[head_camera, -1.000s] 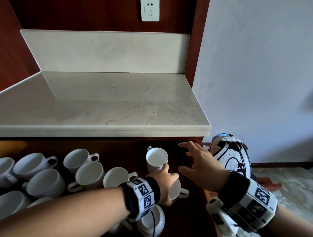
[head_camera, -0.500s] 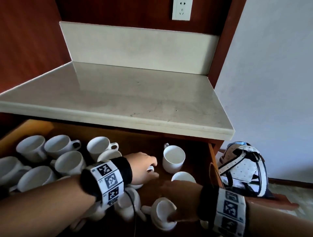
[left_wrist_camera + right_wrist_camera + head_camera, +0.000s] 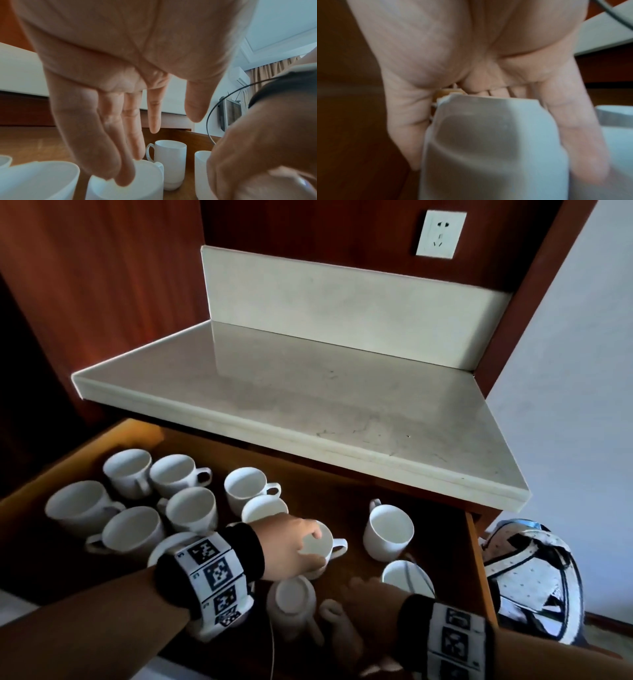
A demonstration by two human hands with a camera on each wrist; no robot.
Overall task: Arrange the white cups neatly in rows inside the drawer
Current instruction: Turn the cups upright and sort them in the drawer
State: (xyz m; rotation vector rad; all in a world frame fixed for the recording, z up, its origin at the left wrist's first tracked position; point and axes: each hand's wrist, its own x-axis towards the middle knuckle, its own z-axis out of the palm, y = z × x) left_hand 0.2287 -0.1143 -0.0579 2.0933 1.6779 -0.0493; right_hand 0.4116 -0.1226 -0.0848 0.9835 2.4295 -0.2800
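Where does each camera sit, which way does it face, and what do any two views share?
Head: worn on the head, looks forward and down into the drawer under the countertop; both forearms and wristbands show.
Left wrist: looks along the left hand at fingers reaching onto a cup's rim.
Right wrist: blurred, looks along the right hand gripping a tipped cup.
Shared: head and left wrist both show the tall upright cup.
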